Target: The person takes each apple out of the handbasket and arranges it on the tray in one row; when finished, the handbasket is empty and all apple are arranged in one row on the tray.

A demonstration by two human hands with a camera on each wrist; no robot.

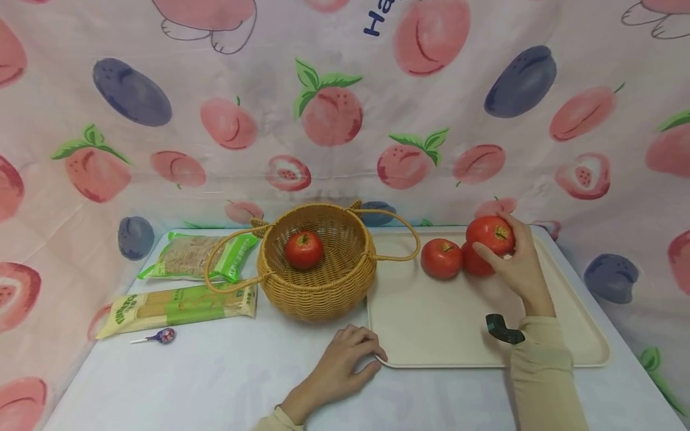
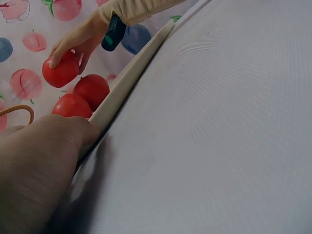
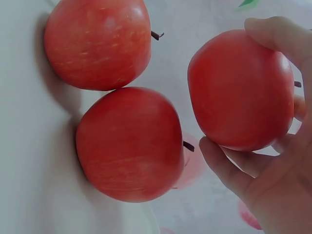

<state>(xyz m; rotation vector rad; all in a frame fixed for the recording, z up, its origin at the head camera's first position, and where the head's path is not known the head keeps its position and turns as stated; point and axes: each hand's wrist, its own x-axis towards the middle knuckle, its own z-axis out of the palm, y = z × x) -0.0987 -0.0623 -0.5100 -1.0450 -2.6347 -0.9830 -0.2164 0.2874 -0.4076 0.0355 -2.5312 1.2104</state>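
Note:
My right hand (image 1: pixel 520 263) grips a red apple (image 1: pixel 487 233) between thumb and fingers, lifted over the tray. In the right wrist view this apple (image 3: pixel 239 90) is apart from the two others. Those two, a left apple (image 1: pixel 441 258) and a right apple (image 1: pixel 475 261), sit touching on the beige tray (image 1: pixel 442 323). My left hand (image 1: pixel 347 359) rests at the tray's front left corner, fingers loosely bent, fingertips by the rim. A wicker basket (image 1: pixel 318 299) left of the tray holds another apple (image 1: pixel 304 249).
Left of the basket lie a green-edged clear packet (image 1: pixel 188 256), a long packet of noodles (image 1: pixel 183 306) and a wrapped lollipop (image 1: pixel 166 336). The basket's two loop handles (image 1: pixel 396 258) stick out sideways, one over the tray. A fruit-print cloth (image 1: pixel 334 36) hangs behind the table.

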